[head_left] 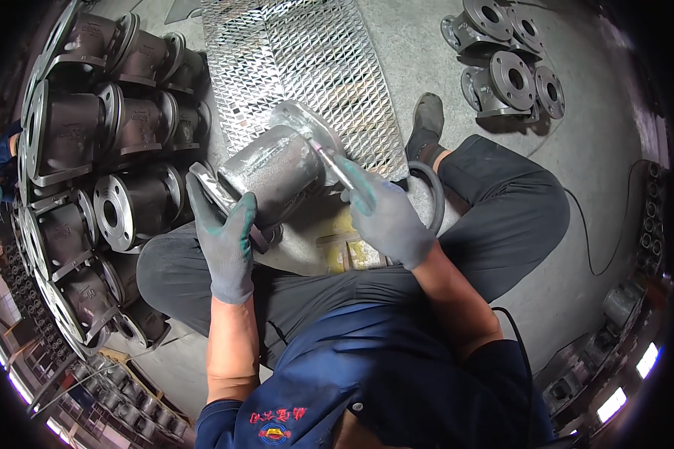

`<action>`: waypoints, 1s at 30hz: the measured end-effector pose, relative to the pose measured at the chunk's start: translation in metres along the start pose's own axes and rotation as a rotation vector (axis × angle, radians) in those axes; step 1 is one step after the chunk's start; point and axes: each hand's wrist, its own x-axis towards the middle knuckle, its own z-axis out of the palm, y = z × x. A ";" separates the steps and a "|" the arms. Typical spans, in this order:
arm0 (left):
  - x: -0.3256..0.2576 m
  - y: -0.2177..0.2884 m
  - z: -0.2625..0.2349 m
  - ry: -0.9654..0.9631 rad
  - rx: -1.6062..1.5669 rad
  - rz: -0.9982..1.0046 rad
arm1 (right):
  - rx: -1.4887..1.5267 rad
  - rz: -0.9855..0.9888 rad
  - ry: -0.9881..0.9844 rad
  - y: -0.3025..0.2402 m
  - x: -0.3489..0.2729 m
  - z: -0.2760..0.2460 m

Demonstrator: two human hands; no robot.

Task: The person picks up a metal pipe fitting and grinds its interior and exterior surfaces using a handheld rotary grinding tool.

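Note:
A grey cast-metal flanged valve body [273,170] lies tilted in front of me, between my legs. My left hand [229,243], in a grey glove with green-coated fingers, grips its near-left flange, the thumb on one side and the fingers on the other. In my gloved right hand [391,218] is a slim pen-shaped metal tool [340,170], held in closed fingers. The tool's tip meets or nearly meets the casting where the barrel joins the far flange [307,123]; actual contact is too small to tell. A thick dark hose [436,196] curves beside my right wrist.
Similar castings [71,133] stand stacked close on my left. Several more [513,81] sit on the floor at the far right. A textured metal plate [299,56] lies ahead, and a worn yellow block [344,247] is below the workpiece. A thin cable [593,254] runs along the right.

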 end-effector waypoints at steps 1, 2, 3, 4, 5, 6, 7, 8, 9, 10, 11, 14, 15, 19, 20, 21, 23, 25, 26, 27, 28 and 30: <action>-0.004 0.007 0.001 -0.027 -0.026 -0.094 | -0.064 0.066 -0.003 -0.003 0.003 0.003; -0.004 0.010 0.002 -0.030 -0.026 -0.096 | -0.064 0.069 -0.001 -0.004 0.005 0.006; -0.005 0.013 0.003 -0.035 -0.003 -0.106 | -0.115 0.101 0.007 -0.006 0.006 0.008; -0.005 0.011 0.001 -0.034 0.006 -0.110 | -0.167 0.127 0.012 -0.008 0.008 0.010; -0.004 0.009 0.000 -0.033 0.015 -0.113 | -0.169 0.099 0.034 -0.002 0.010 0.017; -0.002 -0.002 -0.003 -0.016 0.016 -0.037 | -0.171 0.096 0.032 -0.002 0.010 0.020; 0.000 -0.005 -0.003 -0.002 0.017 0.038 | -0.198 0.116 0.031 -0.004 0.011 0.024; -0.001 -0.006 -0.004 -0.001 0.014 0.039 | -0.224 0.136 0.029 -0.005 0.012 0.027; -0.003 -0.005 -0.005 -0.023 0.024 -0.003 | -0.234 0.074 0.101 0.003 0.010 0.037; -0.004 -0.002 -0.005 -0.045 0.035 -0.046 | -0.237 0.073 0.100 0.001 0.008 0.040; -0.004 0.002 -0.005 -0.032 0.060 -0.070 | -0.223 0.098 0.088 0.000 0.007 0.041; -0.004 -0.003 -0.007 -0.030 0.063 -0.029 | -0.225 0.141 0.062 -0.001 0.007 0.043; -0.004 -0.003 -0.007 -0.030 0.061 -0.028 | -0.239 0.159 0.045 0.000 0.007 0.043; -0.004 -0.002 -0.008 -0.058 0.060 -0.037 | -0.271 0.166 0.034 0.004 0.007 0.042; -0.004 -0.003 -0.009 -0.057 0.053 -0.032 | -0.258 0.196 -0.003 0.004 0.009 0.040; -0.004 -0.004 -0.009 -0.055 0.044 -0.027 | -0.244 0.225 -0.039 0.004 0.010 0.038; -0.001 -0.009 -0.011 -0.068 0.017 -0.042 | -0.238 0.216 -0.023 0.003 0.010 0.040; -0.001 -0.008 -0.010 -0.068 0.020 -0.032 | -0.230 0.208 -0.007 0.003 0.011 0.040; -0.001 -0.008 -0.010 -0.068 0.023 -0.023 | -0.239 0.187 -0.008 0.003 0.015 0.038; -0.002 -0.006 -0.010 -0.070 0.025 -0.024 | -0.249 0.166 -0.010 0.003 0.017 0.037; -0.002 -0.004 -0.009 -0.073 0.012 -0.033 | -0.250 0.166 -0.007 0.006 0.015 0.036; -0.002 -0.003 -0.008 -0.077 -0.002 -0.042 | -0.286 0.111 0.007 0.013 0.011 0.035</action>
